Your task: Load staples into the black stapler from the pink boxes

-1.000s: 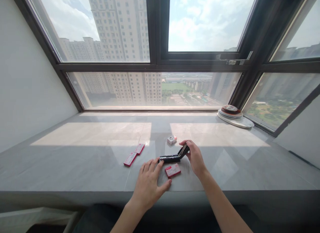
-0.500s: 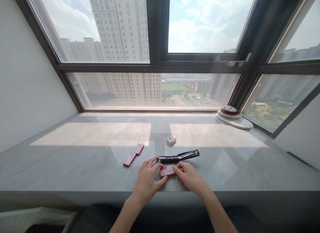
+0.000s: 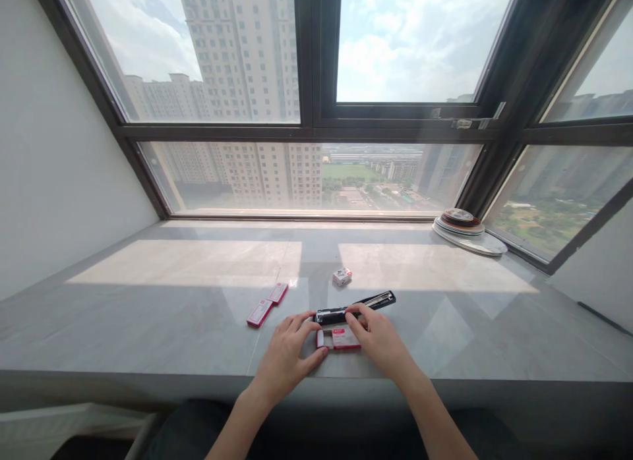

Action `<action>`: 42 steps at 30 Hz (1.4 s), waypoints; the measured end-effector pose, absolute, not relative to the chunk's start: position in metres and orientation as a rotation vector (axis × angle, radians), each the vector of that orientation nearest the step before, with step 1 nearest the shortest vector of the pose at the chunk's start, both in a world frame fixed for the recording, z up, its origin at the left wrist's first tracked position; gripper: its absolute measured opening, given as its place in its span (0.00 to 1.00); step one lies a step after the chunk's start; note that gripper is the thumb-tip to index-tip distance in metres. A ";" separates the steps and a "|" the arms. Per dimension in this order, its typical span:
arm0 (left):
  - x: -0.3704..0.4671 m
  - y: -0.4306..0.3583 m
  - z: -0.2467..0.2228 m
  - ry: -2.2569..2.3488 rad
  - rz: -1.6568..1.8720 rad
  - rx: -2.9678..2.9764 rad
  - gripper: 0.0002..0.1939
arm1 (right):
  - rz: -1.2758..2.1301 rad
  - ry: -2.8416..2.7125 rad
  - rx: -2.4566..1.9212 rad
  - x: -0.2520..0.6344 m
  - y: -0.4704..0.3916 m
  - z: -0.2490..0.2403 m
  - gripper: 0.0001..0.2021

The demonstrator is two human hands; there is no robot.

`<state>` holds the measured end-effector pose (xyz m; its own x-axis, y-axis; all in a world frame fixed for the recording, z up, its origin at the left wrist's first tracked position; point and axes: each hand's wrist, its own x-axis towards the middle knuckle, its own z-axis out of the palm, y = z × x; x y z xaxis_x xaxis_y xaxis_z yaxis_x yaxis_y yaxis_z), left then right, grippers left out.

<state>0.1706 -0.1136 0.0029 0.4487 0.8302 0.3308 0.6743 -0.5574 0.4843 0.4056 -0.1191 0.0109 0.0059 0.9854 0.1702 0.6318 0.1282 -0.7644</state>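
My left hand (image 3: 285,352) is spanning and steadying the box (image 3: 347,339), six o'clock from the stapler (image 3: 328,316); my right hand (image 3: 380,338) is resting nearly closed, contents hidden

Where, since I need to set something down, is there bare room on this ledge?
Left: the ledge between the wall and the two red boxes. Right: the stretch beyond the right hand, in front of the plate stack. Crowded: the middle, with left hand, black stapler, opened box and small white box close together.

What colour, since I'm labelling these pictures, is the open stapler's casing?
The stapler casing is black; it shows best in the head view.
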 end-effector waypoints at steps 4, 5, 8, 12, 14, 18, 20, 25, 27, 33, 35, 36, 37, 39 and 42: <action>0.172 -0.115 0.004 1.309 0.804 2.419 0.13 | 0.589 -1.696 -1.575 0.377 -0.108 0.014 0.13; 0.173 -0.114 0.004 1.312 0.808 2.417 0.12 | 0.556 -1.685 -1.596 0.374 -0.106 0.014 0.13; 0.173 -0.113 0.003 1.315 0.824 2.414 0.12 | 0.533 -1.711 -1.627 0.370 -0.102 0.012 0.12; 0.173 -0.112 0.003 1.316 0.831 2.401 0.12 | 0.674 -1.659 -1.575 0.366 -0.099 0.007 0.12; 0.173 -0.113 0.002 1.318 0.832 2.391 0.13 | 0.776 -1.570 -1.552 0.362 -0.097 0.002 0.12; 0.172 -0.113 0.003 1.312 0.831 2.374 0.13 | 0.825 -1.502 -1.462 0.352 -0.091 -0.004 0.11; 0.171 -0.113 0.003 1.304 0.830 2.374 0.14 | 0.796 -1.554 -1.417 0.349 -0.089 0.000 0.09; 0.170 -0.113 0.000 1.318 0.848 2.371 0.14 | 0.682 -1.774 -1.349 0.349 -0.096 0.022 0.07; 0.170 -0.114 -0.002 1.353 0.868 2.359 0.13 | 0.652 -1.915 -1.325 0.352 -0.103 0.028 0.05; 0.168 -0.114 -0.002 1.332 0.841 2.356 0.10 | 0.632 -2.110 -1.388 0.373 -0.122 0.025 0.04; 0.164 -0.114 -0.001 1.328 0.837 2.327 0.15 | 0.672 -2.049 -1.434 0.390 -0.125 0.021 0.06; 0.162 -0.114 -0.001 1.333 0.840 2.299 0.18 | 0.659 -1.996 -1.486 0.400 -0.126 0.018 0.08; 0.161 -0.115 -0.001 1.338 0.840 2.263 0.20 | 0.626 -1.938 -1.554 0.409 -0.126 0.015 0.09; 0.162 -0.118 -0.001 1.345 0.830 2.181 0.20 | 0.562 -1.856 -1.675 0.424 -0.125 0.010 0.12; 0.174 -0.123 0.000 1.339 0.806 2.122 0.16 | 0.615 -1.874 -1.653 0.426 -0.124 0.001 0.15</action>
